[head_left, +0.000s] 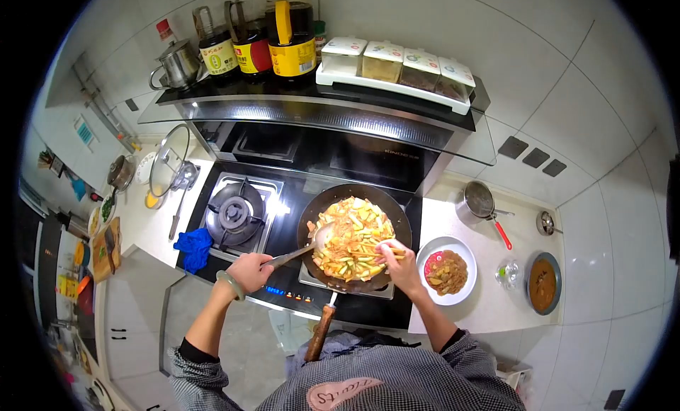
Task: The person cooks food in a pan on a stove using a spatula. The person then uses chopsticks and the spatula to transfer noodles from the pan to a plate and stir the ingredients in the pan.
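A dark wok (307, 205) sits on the right burner, filled with a mix of pale green and yellow sliced vegetables and brownish strands (354, 230). Its wooden handle (320, 333) points toward me. My left hand (249, 272) is closed around the handle of a metal spatula (287, 257), whose blade rests in the food at the left of the wok. At the wok's right rim, my right hand (400, 267) is closed on what look like wooden chopsticks (375, 255) reaching over the food. Something white shows at its fingers, too small to name.
A white bowl (469, 259) of similar food stands right of the stove, near a saucepan (478, 198) and a bowl of brown sauce (543, 283). On the left are the other burner (235, 211), a blue cloth (193, 250) and an upright glass lid (170, 160). Sauce bottles (292, 46) stand above.
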`<state>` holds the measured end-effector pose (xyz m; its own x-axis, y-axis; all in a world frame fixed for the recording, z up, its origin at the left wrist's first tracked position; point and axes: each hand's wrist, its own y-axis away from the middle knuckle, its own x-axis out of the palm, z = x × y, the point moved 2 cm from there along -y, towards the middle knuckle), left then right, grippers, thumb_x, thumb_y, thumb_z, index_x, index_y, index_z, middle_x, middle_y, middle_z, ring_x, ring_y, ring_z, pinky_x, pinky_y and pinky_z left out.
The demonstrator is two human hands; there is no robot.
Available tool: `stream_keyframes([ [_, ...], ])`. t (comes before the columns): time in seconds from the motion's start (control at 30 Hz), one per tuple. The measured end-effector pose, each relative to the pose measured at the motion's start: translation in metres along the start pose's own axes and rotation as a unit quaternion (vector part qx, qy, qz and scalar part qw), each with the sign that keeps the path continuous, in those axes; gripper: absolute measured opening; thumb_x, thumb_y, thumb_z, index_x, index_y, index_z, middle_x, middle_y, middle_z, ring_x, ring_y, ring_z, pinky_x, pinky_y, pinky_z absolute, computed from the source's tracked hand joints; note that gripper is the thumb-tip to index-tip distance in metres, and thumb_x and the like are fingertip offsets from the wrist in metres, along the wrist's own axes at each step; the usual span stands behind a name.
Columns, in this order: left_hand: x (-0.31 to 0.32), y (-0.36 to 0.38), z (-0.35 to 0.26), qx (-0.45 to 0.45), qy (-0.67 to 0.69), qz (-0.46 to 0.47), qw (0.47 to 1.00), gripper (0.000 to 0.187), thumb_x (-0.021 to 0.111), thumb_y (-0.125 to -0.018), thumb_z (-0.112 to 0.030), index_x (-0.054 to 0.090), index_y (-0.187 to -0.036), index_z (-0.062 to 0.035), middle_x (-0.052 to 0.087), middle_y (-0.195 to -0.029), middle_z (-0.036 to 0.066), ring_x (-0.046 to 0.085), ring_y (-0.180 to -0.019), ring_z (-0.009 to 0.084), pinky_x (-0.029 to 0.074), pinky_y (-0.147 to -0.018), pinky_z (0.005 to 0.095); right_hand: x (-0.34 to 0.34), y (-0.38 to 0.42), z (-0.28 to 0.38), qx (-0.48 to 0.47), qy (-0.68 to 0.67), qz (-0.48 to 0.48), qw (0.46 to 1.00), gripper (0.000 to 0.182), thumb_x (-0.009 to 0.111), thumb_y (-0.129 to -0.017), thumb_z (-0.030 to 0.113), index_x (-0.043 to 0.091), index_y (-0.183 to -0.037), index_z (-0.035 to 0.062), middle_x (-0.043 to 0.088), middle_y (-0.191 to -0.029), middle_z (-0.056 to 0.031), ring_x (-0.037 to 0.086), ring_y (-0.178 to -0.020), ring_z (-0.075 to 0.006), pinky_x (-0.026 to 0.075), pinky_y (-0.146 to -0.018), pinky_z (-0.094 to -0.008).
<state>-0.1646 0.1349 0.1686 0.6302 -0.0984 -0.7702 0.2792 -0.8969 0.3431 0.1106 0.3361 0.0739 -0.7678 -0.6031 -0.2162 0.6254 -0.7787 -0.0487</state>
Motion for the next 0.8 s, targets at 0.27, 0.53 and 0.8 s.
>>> stream_keyframes([
  [0.27, 0.023, 0.002, -0.029, 0.070, -0.266, -0.146, 0.950, 0.037, 0.059, -0.082, -0.014, 0.052, -0.117, -0.0046, 0.060, -0.081, 0.013, 0.064, -0.071, 0.0300, 0.051, -0.059, 0.0411, -0.030, -0.014, -0.019, 0.080, -0.031, -0.011, 0.996, 0.017, 0.048, -0.096, 0.008, 0.056, -0.105, -0.0038, 0.058, -0.102, -0.0123, 0.068, -0.075, -0.0183, 0.056, -0.063, -0.0250],
  [0.53, 0.032, -0.010, -0.044, 0.068, -0.398, -0.163, 0.900, 0.054, 0.063, -0.076, -0.011, 0.048, -0.127, -0.0044, 0.055, -0.084, 0.007, 0.063, -0.072, 0.0196, 0.052, -0.054, 0.0313, 0.012, -0.041, -0.068, -0.009, -0.138, 0.052, 0.989, 0.024, 0.048, -0.098, 0.011, 0.058, -0.114, -0.0040, 0.062, -0.109, -0.0106, 0.067, -0.091, -0.0202, 0.055, -0.081, -0.0287],
  [0.8, 0.037, -0.006, -0.032, 0.078, -0.357, -0.156, 0.918, 0.052, 0.061, -0.078, -0.009, 0.047, -0.127, -0.0029, 0.055, -0.083, 0.010, 0.063, -0.071, 0.0230, 0.051, -0.055, 0.0344, -0.006, 0.003, -0.010, -0.142, 0.103, 0.231, 0.957, 0.016, 0.054, -0.093, 0.009, 0.063, -0.105, 0.0019, 0.065, -0.095, -0.0111, 0.063, -0.086, -0.0209, 0.050, -0.077, -0.0301],
])
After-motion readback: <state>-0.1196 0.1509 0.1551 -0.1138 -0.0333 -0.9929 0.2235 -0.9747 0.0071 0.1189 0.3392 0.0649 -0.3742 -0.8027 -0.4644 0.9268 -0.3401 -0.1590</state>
